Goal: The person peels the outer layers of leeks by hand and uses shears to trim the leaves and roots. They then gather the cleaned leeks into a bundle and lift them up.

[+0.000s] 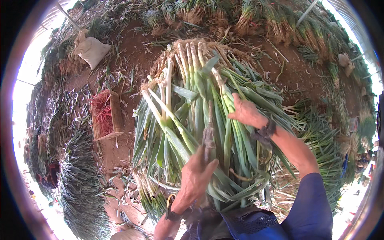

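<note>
A large heap of leeks (196, 84), white root ends away from me and green leaves towards me, lies before my body. My left hand (196, 176) is over the near leaves, closed around a narrow, muddy grey-brown stalk (209, 138) that points away from me; motion blurs it. Thumb and forefinger spread apart, my right hand (249, 113) rests at the right of the heap against a green leek stem (228, 102). Its other fingers are partly hidden. A few pale leek shafts (158, 110) slant across the left side.
To the left, a wooden crate (116, 136) holds red ties (103, 114). Behind it sits a white sack (92, 52). More leeks (82, 192) are piled at the left, and others (326, 140) at the right. Bundles (246, 20) line the back. Leaf scraps litter the brown soil (132, 44).
</note>
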`<state>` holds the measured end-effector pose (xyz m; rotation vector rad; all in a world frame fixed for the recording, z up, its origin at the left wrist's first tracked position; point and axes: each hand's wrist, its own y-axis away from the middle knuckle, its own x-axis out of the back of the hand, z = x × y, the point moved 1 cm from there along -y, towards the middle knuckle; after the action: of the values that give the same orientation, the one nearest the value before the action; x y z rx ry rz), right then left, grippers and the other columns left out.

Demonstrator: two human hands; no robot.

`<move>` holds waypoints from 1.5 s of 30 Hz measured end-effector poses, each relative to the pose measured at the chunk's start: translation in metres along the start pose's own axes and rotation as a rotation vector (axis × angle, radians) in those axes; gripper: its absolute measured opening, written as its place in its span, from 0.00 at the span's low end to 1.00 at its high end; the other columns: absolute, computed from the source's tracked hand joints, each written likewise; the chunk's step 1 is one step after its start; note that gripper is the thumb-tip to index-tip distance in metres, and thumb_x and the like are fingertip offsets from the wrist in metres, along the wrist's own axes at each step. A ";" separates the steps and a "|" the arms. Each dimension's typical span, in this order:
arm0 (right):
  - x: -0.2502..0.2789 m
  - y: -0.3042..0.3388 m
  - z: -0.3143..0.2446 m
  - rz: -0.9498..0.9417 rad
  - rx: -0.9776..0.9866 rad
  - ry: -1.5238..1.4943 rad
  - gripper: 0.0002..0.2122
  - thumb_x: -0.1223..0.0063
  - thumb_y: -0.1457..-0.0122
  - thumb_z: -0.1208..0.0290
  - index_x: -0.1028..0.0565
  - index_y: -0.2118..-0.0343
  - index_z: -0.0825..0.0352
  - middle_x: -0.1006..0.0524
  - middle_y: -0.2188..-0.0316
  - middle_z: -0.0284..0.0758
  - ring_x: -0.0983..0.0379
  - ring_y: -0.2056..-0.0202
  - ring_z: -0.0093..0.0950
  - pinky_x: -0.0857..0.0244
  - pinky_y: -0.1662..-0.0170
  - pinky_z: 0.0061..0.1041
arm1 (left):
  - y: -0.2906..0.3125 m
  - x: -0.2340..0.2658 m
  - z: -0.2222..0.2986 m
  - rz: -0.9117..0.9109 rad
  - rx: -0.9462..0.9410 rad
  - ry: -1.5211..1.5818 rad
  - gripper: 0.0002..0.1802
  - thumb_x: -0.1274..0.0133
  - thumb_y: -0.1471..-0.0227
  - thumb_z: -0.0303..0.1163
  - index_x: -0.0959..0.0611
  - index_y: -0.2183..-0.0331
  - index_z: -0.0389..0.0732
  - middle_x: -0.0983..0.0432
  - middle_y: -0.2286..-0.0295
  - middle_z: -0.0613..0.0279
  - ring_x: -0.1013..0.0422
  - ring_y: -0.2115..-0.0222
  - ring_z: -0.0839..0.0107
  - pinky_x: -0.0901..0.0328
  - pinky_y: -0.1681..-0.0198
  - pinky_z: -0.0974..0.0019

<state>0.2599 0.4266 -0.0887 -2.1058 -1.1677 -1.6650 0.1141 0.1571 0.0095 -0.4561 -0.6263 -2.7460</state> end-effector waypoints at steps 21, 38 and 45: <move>-0.022 0.138 -0.004 -0.085 -0.080 -0.583 0.45 0.29 0.48 0.63 0.44 0.33 0.74 0.22 0.61 0.49 0.25 0.71 0.38 0.29 0.63 0.32 | -0.091 -0.056 0.002 -0.021 0.024 0.037 0.28 0.47 0.41 0.47 0.20 0.51 0.31 0.26 0.79 0.61 0.32 0.80 0.73 0.36 0.77 0.64; -0.026 0.168 0.031 -0.266 -0.203 -1.309 0.21 0.31 0.45 0.68 0.22 0.49 0.68 0.21 0.63 0.24 0.27 0.62 0.16 0.31 0.56 0.21 | -0.086 -0.072 0.026 -0.034 0.070 0.035 0.23 0.47 0.41 0.44 0.20 0.57 0.32 0.26 0.77 0.59 0.28 0.77 0.70 0.31 0.71 0.62; -0.029 0.172 0.026 -0.027 0.070 -1.121 0.21 0.30 0.45 0.66 0.22 0.50 0.69 0.20 0.63 0.24 0.27 0.62 0.17 0.31 0.56 0.21 | -0.131 -0.063 0.019 -0.048 0.152 0.133 0.25 0.45 0.42 0.46 0.19 0.56 0.33 0.24 0.75 0.56 0.27 0.76 0.66 0.31 0.68 0.59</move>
<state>0.3963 0.3156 -0.0722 -3.0218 -1.4162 -0.2925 0.1306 0.2918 -0.0454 -0.2241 -0.8136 -2.7199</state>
